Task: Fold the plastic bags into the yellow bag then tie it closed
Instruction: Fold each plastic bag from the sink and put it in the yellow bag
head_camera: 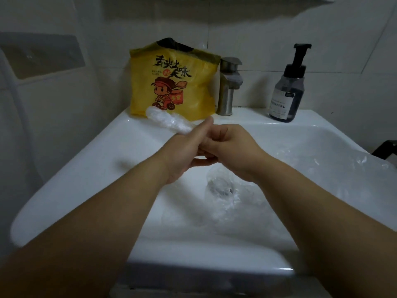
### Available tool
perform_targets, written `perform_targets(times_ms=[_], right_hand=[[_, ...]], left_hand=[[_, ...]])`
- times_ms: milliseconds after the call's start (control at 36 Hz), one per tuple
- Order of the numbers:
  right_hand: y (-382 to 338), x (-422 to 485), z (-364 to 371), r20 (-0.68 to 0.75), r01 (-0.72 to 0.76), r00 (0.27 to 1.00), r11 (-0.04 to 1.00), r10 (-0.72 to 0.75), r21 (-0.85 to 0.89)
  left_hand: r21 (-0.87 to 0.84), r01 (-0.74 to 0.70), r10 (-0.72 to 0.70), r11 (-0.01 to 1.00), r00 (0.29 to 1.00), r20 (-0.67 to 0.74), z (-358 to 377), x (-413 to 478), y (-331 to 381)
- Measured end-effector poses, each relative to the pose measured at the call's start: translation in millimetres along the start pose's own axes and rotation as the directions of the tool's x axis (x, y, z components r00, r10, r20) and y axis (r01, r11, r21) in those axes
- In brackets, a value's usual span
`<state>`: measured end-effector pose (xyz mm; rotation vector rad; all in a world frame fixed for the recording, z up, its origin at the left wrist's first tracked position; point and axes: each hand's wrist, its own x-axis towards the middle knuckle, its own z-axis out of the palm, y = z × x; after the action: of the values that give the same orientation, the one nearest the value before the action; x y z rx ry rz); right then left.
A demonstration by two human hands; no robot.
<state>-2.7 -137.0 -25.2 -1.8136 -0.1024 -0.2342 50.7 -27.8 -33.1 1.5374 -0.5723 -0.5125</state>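
Note:
The yellow bag [174, 82] with a cartoon print stands upright on the back rim of the white sink [71, 175], left of the tap. A rolled clear plastic bag [169, 122] lies in front of it, its near end in the grip of my left hand [189, 147]. My right hand [234, 149] meets the left one above the basin, fingers curled and pinching the same clear plastic. More clear plastic bags [223, 190] lie crumpled in the basin under my hands, and another [335, 164] spreads over the sink's right side.
A steel tap [228, 87] stands behind the basin at centre. A dark pump soap bottle [286, 91] sits on the back right rim. Tiled wall runs behind. A dark object [386, 149] pokes in at the right edge.

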Motion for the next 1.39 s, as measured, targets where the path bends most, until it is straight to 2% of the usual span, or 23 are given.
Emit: perform_targets(times_ms=[83, 139, 194, 250, 361, 417, 500, 639, 750, 833, 944, 1028, 1111, 1250, 1306, 1389], right_hand=[[0, 0, 0, 0.002, 0.010, 1.000, 1.000, -0.010, -0.013], [-1, 0, -2, -0.008, -0.010, 1.000, 1.000, 0.010, -0.009], [-1, 2, -4, -0.025, -0.028, 0.999, 0.999, 0.028, -0.024], [-2, 2, -6, -0.032, -0.045, 0.999, 0.998, 0.044, -0.037], [-2, 1, -11, -0.006, -0.094, 0.996, 0.995, 0.094, -0.020], [-1, -2, -13, 0.020, -0.119, 0.993, 0.992, 0.120, -0.034], [-4, -4, -16, 0.044, -0.158, 0.986, 0.986, 0.161, -0.049], [-19, -8, -23, 0.080, -0.177, 0.981, 0.984, 0.177, -0.004], [-33, -11, -30, 0.083, -0.179, 0.981, 0.983, 0.176, 0.031], [-46, -12, -33, 0.095, -0.171, 0.981, 0.985, 0.167, 0.033], [-60, -10, -34, 0.058, -0.121, 0.991, 0.989, 0.117, 0.088], [-70, -4, -37, 0.004, -0.084, 0.996, 0.991, 0.084, 0.100], [-82, 3, -41, -0.039, -0.066, 0.997, 0.994, 0.070, 0.091], [-102, 25, -44, -0.031, -0.026, 0.999, 0.993, 0.030, 0.117], [-110, 38, -44, -0.051, -0.017, 0.998, 0.993, 0.023, 0.115], [-117, 60, -44, -0.098, 0.005, 0.995, 0.998, 0.002, 0.067]], left_hand=[[0.007, -0.029, 0.029, 1.000, 0.999, -0.042, -4, 3, 0], [-0.050, -0.054, 0.052, 0.997, 0.997, -0.056, -7, 5, 2], [-0.149, -0.089, 0.070, 0.985, 0.989, -0.127, -11, 6, 7], [-0.174, -0.104, 0.063, 0.979, 0.973, -0.223, -15, 7, 10], [-0.040, -0.106, 0.081, 0.994, 0.911, -0.405, -22, 5, 10], [0.104, -0.114, 0.149, 0.988, 0.886, -0.438, -26, 2, 6], [0.233, -0.103, 0.200, 0.967, 0.872, -0.446, -26, -5, 6], [0.219, -0.093, 0.185, 0.971, 0.876, -0.446, -27, -14, 20], [0.141, -0.171, 0.213, 0.975, 0.900, -0.380, -37, -25, 38], [0.193, -0.218, 0.278, 0.957, 0.883, -0.378, -38, -33, 52], [0.128, -0.283, 0.310, 0.951, 0.857, -0.411, -35, -35, 68], [0.006, -0.279, 0.262, 0.960, 0.893, -0.366, -36, -35, 79], [0.044, -0.269, 0.269, 0.962, 0.907, -0.325, -41, -34, 89], [0.195, -0.316, 0.369, 0.928, 0.841, -0.396, -55, -20, 111], [0.165, -0.323, 0.363, 0.932, 0.834, -0.414, -63, -9, 119], [0.066, -0.310, 0.310, 0.948, 0.867, -0.390, -73, 3, 128]])
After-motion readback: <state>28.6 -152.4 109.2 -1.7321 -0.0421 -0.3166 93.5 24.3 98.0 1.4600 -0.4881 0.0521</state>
